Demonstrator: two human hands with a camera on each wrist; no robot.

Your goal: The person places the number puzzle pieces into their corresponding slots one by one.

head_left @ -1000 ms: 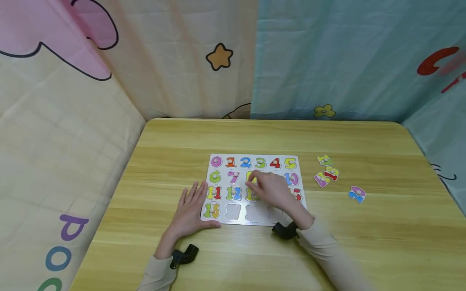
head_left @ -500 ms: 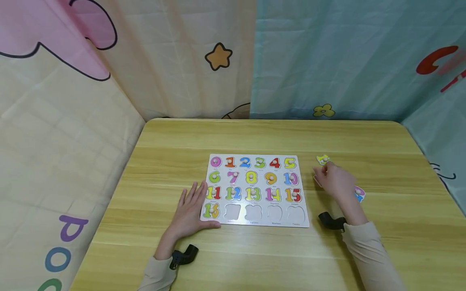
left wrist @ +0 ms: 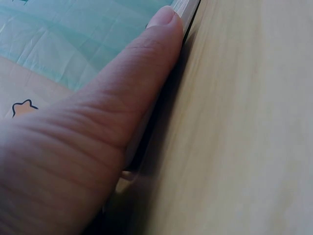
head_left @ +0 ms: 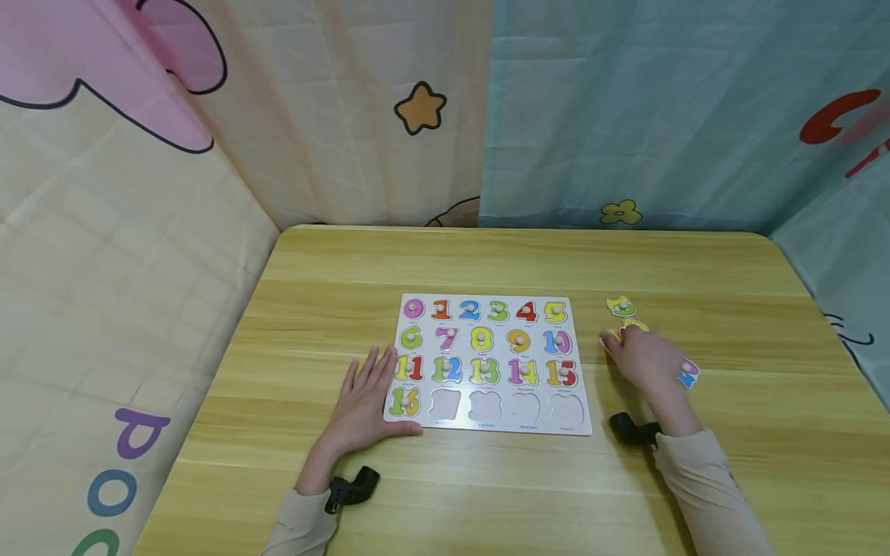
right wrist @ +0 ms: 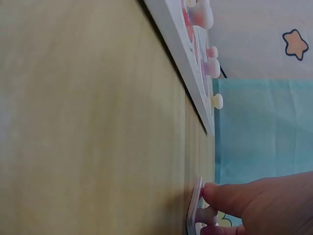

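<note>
A white number puzzle board (head_left: 487,386) lies on the table with colourful knobbed numbers 0 to 16 seated in it. Along its bottom row are several bare recesses. My left hand (head_left: 361,405) rests at the board's left side, fingers spread and straight, thumb along the lower edge; in the left wrist view that thumb (left wrist: 142,63) lies against the board's side. To the board's right, my right hand (head_left: 645,359) pinches the knob of a number puzzle piece (right wrist: 194,205) between thumb and finger, mostly covering it. The piece appears slightly tilted in the right wrist view.
A yellow-green number piece (head_left: 621,306) lies just beyond the right hand, with a yellow-edged piece (head_left: 636,324) partly hidden beside it. A purple-and-blue piece (head_left: 688,374) shows behind the right wrist. Printed curtains (head_left: 591,116) stand behind the wooden table (head_left: 473,494).
My right hand has moved right from above the board to the loose pieces, and its fingers have come down onto one. The left hand and the board have stayed in place.
</note>
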